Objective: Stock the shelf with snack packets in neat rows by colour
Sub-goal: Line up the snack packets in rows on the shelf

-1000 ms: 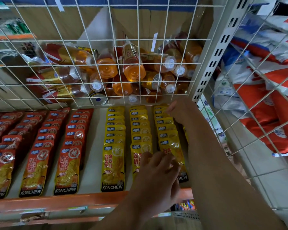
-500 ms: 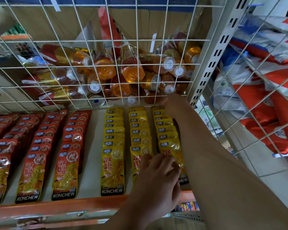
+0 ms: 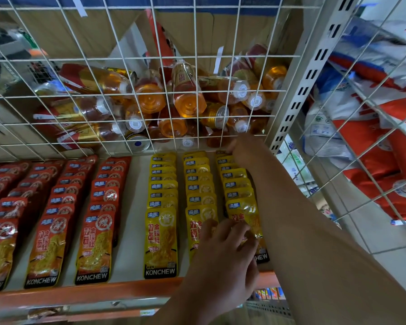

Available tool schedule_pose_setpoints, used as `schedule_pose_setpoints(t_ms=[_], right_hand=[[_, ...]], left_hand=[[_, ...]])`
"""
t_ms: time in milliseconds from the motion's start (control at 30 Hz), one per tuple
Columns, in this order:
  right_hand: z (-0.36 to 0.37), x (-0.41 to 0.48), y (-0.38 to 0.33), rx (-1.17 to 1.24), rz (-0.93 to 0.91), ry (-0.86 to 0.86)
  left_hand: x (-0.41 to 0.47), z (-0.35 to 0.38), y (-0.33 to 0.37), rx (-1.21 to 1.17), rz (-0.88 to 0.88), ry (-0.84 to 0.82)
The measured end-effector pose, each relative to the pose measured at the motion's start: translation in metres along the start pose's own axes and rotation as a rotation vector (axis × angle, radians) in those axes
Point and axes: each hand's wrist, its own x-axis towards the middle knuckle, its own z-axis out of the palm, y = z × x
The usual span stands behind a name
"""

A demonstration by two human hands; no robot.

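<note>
Three rows of yellow snack packets lie overlapped on the white shelf [image 3: 136, 207]: a left row [image 3: 161, 238], a middle row [image 3: 198, 181] and a right row [image 3: 237, 184]. Several rows of red packets [image 3: 96, 242] fill the shelf to their left. My left hand [image 3: 223, 256] lies flat, fingers spread, on the front packets of the middle and right yellow rows. My right hand [image 3: 244, 148] reaches to the far end of the right yellow row, under the wire basket. Its fingertips touch the rearmost packets and are partly hidden.
A white wire basket [image 3: 238, 73] full of amber drink bottles [image 3: 188, 99] hangs just above the back of the shelf. A slotted metal upright [image 3: 298, 90] stands at the right. Behind it, red-and-white bags [image 3: 384, 141] sit in another wire bin. An orange lip [image 3: 80, 294] edges the shelf front.
My right hand has slid farther back along the right yellow row to its rear end. My left hand has stayed on the front packets.
</note>
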Motion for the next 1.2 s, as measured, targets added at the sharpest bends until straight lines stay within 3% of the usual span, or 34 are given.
schedule_pose_setpoints(t_ms=[233,667,1200], right_hand=[[0.009,0.009,0.005,0.118,0.018,0.063],[0.010,0.019,0.001,0.079,-0.031,0.003],[0.014,0.020,0.006,0.128,-0.040,0.057]], left_hand=[[0.000,-0.001,0.000,0.005,0.011,0.033],[0.001,-0.001,0.001,0.004,-0.001,0.014],[0.001,-0.001,0.001,0.010,0.004,0.040]])
